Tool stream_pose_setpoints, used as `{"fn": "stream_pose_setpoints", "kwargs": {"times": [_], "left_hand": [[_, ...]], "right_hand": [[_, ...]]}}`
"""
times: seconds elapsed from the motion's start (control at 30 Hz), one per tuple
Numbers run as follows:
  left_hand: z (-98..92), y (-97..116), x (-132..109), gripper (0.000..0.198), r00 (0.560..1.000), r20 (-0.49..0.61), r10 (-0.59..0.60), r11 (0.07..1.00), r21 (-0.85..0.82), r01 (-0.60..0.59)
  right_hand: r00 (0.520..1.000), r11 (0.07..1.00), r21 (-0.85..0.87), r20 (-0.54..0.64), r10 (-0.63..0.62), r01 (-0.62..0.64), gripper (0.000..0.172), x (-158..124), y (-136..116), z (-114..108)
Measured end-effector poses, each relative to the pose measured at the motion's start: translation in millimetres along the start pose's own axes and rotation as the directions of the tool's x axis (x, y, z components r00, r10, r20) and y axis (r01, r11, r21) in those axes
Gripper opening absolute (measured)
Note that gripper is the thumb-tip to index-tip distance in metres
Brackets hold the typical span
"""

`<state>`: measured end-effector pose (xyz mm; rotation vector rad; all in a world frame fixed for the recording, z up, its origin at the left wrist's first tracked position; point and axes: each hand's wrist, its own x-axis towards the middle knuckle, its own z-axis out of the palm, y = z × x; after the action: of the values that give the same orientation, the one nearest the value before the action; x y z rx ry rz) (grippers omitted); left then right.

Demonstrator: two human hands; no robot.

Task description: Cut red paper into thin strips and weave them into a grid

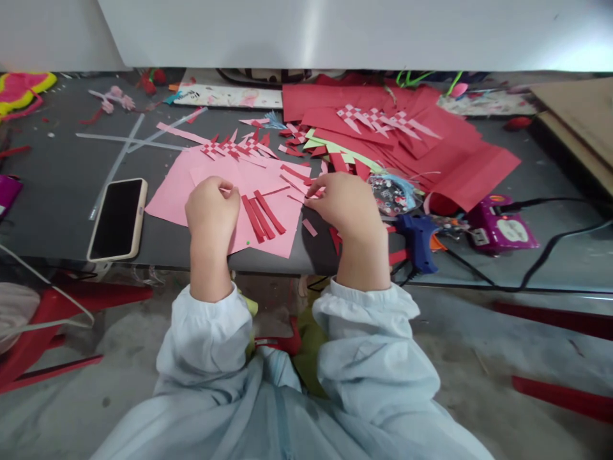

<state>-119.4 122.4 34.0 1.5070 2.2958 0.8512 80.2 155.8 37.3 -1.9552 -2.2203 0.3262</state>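
Observation:
My left hand [213,206] is closed over the pink paper sheets [167,191], thumb and fingers together; whatever they pinch is hidden. Thumb and fingertips of my right hand [349,199] are closed at the sheet's right edge, on what looks like a thin paper strip [295,200]. Between the hands, several red paper strips [261,214] lie side by side on the pink paper. Beyond them sits a row of woven red-and-pink checked paper pieces [232,149] with pointed ends. One short pink strip [310,227] lies on the table near my right hand.
A phone [117,220] lies left of the pink paper. Red paper sheets [402,140] with more woven pieces fill the back right. A blue glue gun [418,243], a bag of small beads [393,195], a purple box [502,225] and black cables lie right. A white panel [335,35] stands behind.

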Motion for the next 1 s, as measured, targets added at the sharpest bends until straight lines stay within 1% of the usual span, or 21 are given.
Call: {"fn": "stream_pose_setpoints", "kwargs": {"times": [0.17,0.3,0.5,0.57,0.63,0.7,0.77,0.83,0.93,1.0], "left_hand": [[-4.0,3.0,-1.3,0.002,1.000,0.009,-0.016,0.999,-0.029,0.016],[-6.8,5.4,-5.5,0.005,1.000,0.026,0.017,0.999,-0.033,-0.016],[-16.6,2.7,-20.6,0.003,0.999,-0.012,0.043,0.994,-0.099,-0.044],[-18.9,-0.9,-26.6,0.001,0.998,-0.020,0.052,0.992,-0.113,-0.054],[-20.1,-4.3,-32.7,0.005,0.997,-0.019,0.079,0.987,-0.138,-0.081],[-20.3,-6.3,-38.5,0.009,0.992,-0.007,0.124,0.977,-0.174,-0.123],[-19.9,-6.2,-43.8,0.010,0.987,0.012,0.162,0.962,-0.223,-0.155],[-18.7,-4.4,-48.1,0.009,0.985,0.028,0.168,0.944,-0.292,-0.153],[-16.2,-0.1,-52.2,0.011,0.987,0.051,0.153,0.915,-0.385,-0.122],[-14.7,2.2,-53.7,0.011,0.982,0.083,0.169,0.903,-0.413,-0.120]], "right_hand": [[0.999,0.999,-0.013,0.007,-0.049,0.049,0.024,4.9,-6.1,8.2],[0.997,0.998,-0.010,-0.012,-0.070,0.070,0.023,7.7,-7.4,14.8],[0.995,0.996,-0.004,-0.040,-0.088,0.088,0.016,9.4,-6.2,23.2],[0.993,0.994,-0.004,-0.058,-0.108,0.108,0.015,9.1,-5.2,22.7],[0.984,0.988,0.013,-0.095,-0.150,0.152,0.014,8.1,-4.3,18.7],[0.967,0.972,0.071,-0.139,-0.214,0.226,0.015,6.3,-4.5,11.6],[0.947,0.936,0.174,-0.157,-0.280,0.305,0.013,3.5,-6.5,3.0],[0.929,0.889,0.279,-0.185,-0.322,0.363,0.012,0.0,-10.2,-4.3],[0.906,0.816,0.397,-0.126,-0.405,0.420,0.009,-4.8,-17.1,-9.8],[0.890,0.784,0.441,-0.081,-0.449,0.436,0.010,-6.9,-20.9,-10.6]]}}
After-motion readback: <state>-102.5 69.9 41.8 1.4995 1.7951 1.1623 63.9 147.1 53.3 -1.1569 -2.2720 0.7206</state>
